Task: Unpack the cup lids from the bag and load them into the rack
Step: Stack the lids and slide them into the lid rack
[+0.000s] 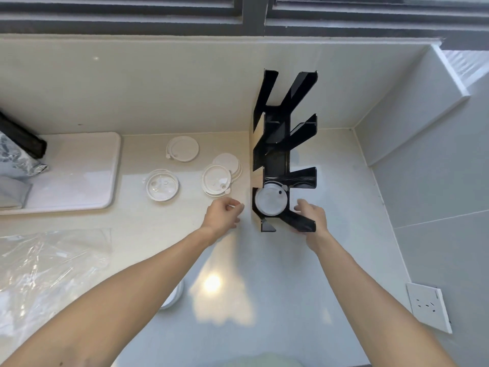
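- One lid (270, 202) is seated in the black rack's (275, 157) nearest slot.
- Loose lids (216, 180) are left on the counter (148, 221).
- Left hand (223, 214): fingers loosely curled, nothing held.
- Right hand (312, 221): the rack's front arm is touched; whether it is grasped cannot be told.

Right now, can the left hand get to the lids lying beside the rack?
Probably yes. The left hand hovers just below the nearest lid, holding nothing, with only bare counter between them; the rack stands off to the right.
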